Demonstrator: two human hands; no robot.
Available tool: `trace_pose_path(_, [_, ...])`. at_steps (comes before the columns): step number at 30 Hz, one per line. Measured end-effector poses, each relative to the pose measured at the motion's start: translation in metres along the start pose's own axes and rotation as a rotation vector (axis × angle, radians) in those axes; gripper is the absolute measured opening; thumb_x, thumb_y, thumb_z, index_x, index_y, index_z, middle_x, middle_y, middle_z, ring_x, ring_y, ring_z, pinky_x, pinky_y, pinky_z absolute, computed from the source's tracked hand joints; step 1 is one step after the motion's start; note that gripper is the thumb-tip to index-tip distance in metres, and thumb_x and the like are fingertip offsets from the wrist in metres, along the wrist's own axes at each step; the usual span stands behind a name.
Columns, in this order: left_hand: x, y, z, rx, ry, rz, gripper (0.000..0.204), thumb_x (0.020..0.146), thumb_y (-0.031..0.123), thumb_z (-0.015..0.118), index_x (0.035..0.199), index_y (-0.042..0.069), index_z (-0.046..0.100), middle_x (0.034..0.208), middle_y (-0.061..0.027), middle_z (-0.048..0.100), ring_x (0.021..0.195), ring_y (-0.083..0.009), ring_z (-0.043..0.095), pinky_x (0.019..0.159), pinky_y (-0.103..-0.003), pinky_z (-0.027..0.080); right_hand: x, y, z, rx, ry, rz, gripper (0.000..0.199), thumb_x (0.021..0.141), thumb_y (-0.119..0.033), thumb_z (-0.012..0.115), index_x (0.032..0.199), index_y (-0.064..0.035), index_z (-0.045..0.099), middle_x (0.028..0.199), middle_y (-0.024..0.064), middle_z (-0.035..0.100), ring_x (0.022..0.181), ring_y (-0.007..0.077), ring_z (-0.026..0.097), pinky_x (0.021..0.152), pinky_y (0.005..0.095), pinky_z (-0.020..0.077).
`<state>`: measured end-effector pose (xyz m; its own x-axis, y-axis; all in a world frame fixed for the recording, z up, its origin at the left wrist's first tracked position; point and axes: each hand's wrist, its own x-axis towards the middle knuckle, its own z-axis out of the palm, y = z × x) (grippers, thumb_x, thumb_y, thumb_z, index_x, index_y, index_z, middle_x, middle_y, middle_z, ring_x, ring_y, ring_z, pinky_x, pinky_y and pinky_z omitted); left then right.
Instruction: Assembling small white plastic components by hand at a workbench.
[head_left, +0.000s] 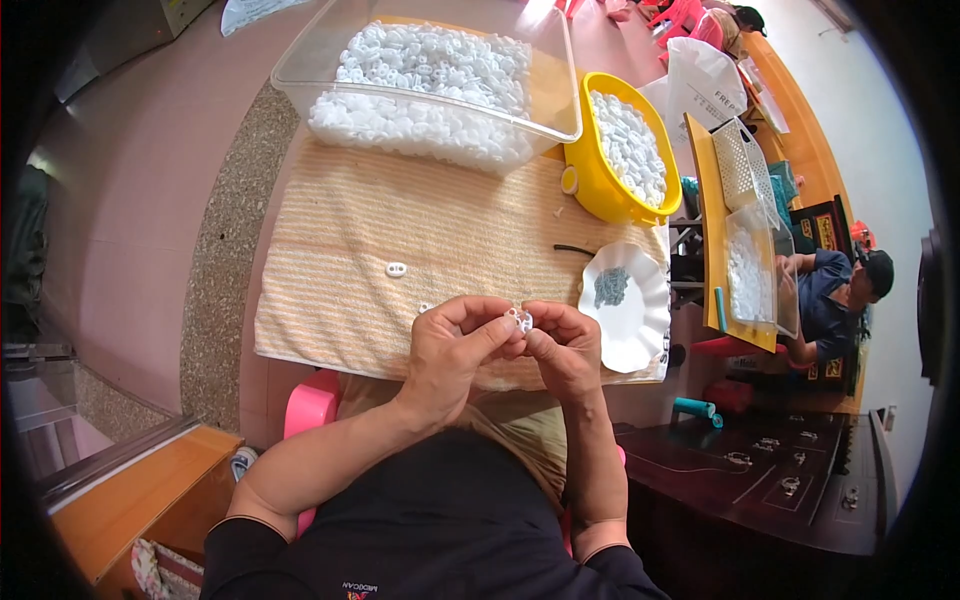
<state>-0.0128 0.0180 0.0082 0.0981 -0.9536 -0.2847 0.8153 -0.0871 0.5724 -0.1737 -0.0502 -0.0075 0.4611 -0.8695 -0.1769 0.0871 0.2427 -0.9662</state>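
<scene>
Both of my hands meet over the near part of a striped tan towel point(340, 220). With bent fingertips, my left hand point(448, 355) and my right hand point(570, 352) pinch a small white plastic piece point(523, 322) between them. Its finer details are mostly covered by the fingers. A loose white oval piece with two holes point(396, 269) lies on the towel ahead of my left hand. Another white piece point(424, 308) shows partly beside that hand. To the right of my right hand sits a white scalloped dish point(640, 335) with a heap of tiny grey-green parts point(612, 286).
A clear plastic bin point(556, 125) full of white pieces stands at the far side. Beside it is a yellow tub point(588, 185) with more of them. A thin black strip point(573, 248) lies near the dish. Farther right, another person point(835, 290) sits at a table with a clear bin.
</scene>
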Motion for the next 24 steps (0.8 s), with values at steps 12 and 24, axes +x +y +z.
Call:
trace_pose_path(12, [0.002, -0.003, -0.001, 0.027, 0.02, -0.04, 0.014, 0.087, 0.002, 0.062, 0.101, -0.002, 0.061, 0.091, -0.0113, 0.067, 0.077, -0.0157, 0.066, 0.074, -0.027, 0.056, 0.001, -0.003, -0.011, -0.211, 0.017, -0.008, 0.034, 0.084, 0.001, 0.065, 0.116, 0.0062, 0.057, 0.099, 0.0136, 0.066, 0.087, 0.0182, 0.066, 0.078, 0.0294, 0.0554])
trace_pose_path(24, [0.005, -0.004, -0.003, 0.148, 0.014, -0.032, 0.016, 0.088, 0.005, 0.063, 0.101, -0.004, 0.061, 0.089, -0.0115, 0.067, 0.076, -0.0149, 0.066, 0.074, -0.028, 0.056, 0.001, -0.002, -0.017, -0.222, -0.029, -0.027, 0.033, 0.084, 0.007, 0.061, 0.117, 0.0065, 0.057, 0.1, 0.015, 0.066, 0.088, 0.0201, 0.066, 0.08, 0.0305, 0.0544])
